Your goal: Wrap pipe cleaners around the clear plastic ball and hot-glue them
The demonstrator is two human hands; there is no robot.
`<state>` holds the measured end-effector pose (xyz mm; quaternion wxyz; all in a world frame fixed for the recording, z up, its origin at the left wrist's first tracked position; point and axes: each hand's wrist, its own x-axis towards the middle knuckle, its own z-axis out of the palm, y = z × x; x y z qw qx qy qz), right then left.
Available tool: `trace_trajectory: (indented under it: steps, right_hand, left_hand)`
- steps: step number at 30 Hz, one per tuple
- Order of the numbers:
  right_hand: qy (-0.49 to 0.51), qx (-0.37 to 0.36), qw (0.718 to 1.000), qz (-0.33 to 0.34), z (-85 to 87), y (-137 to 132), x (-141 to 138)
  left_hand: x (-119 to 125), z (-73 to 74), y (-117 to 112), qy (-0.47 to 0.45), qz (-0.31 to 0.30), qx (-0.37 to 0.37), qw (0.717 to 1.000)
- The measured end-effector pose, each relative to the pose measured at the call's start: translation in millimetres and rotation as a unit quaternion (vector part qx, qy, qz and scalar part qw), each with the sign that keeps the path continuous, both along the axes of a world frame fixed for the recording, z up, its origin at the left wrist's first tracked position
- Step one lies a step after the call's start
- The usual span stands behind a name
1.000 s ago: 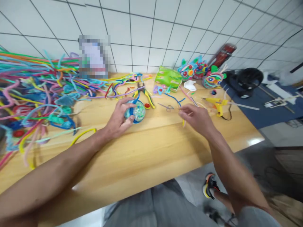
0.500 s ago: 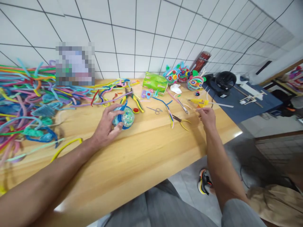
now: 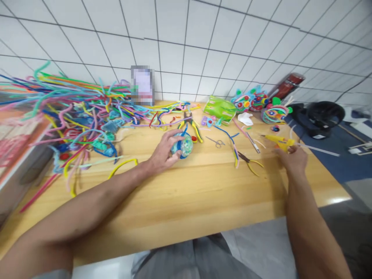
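My left hand [image 3: 165, 151] is curled round a ball [image 3: 186, 146] wrapped in blue pipe cleaner, with a clear, greenish glittery side facing right. It rests on or just above the wooden table. Off to the right, my right hand [image 3: 292, 158] has its fingers closed at the handle of a yellow hot glue gun [image 3: 277, 141], whose nozzle points left. A translucent glue stick [image 3: 319, 149] sticks out of its rear. Behind the ball lie yellow-and-black pliers [image 3: 195, 128] and a small red piece [image 3: 193, 138].
A tangled heap of pipe cleaners [image 3: 95, 116] covers the table's left. Small scissors [image 3: 216, 142], a pen [image 3: 252, 142] and yellow-handled pliers [image 3: 250, 162] lie mid-table. Along the wall are a green packet [image 3: 219, 109], several colourful animal-face balls [image 3: 276, 112] and a red flask [image 3: 287, 86].
My view has swung left, so the table's contents sit further right. The left hand still grips the ball; the right hand stays at the glue gun, slightly further from the pen.
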<state>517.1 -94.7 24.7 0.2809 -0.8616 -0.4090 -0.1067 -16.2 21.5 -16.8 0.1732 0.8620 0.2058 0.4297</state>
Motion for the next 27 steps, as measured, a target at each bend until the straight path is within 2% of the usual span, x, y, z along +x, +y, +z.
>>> trace_trajectory:
  steps: [2, 4, 10, 15, 19, 24, 27]
  right_hand:
    - [0.035, -0.028, 0.997, -0.066, 1.3, 6.2, -2.0]
    - [0.07, -0.047, 0.991, -0.104, 2.6, 9.9, -5.4]
    - [0.118, -0.026, 0.986, -0.112, 16.2, 11.7, -18.1]
    - [0.156, 0.032, 0.985, -0.057, 34.3, 16.9, -41.1]
    - [0.208, 0.043, 0.977, 0.011, 52.8, 22.7, -73.8]
    - [0.143, 0.016, 0.988, 0.061, 78.6, 27.9, -137.4]
    - [0.128, -0.004, 0.986, 0.106, 84.9, 30.9, -181.1]
  left_hand:
    - [0.0, 0.0, -0.2, -0.005, -0.005, -0.009, 1.0]
    - [0.5, -0.2, -0.3, -0.014, -0.011, -0.007, 1.0]
    - [2.3, -2.2, 1.6, -0.021, -0.014, 0.007, 1.0]
    - [3.4, -1.7, 2.9, -0.029, -0.023, 0.014, 0.999]
    - [4.1, -0.2, 2.9, -0.044, -0.032, 0.01, 0.998]
    - [4.0, -2.8, 4.9, -0.036, -0.028, 0.008, 0.999]
    - [3.3, -5.7, 5.7, -0.036, -0.016, -0.005, 0.999]
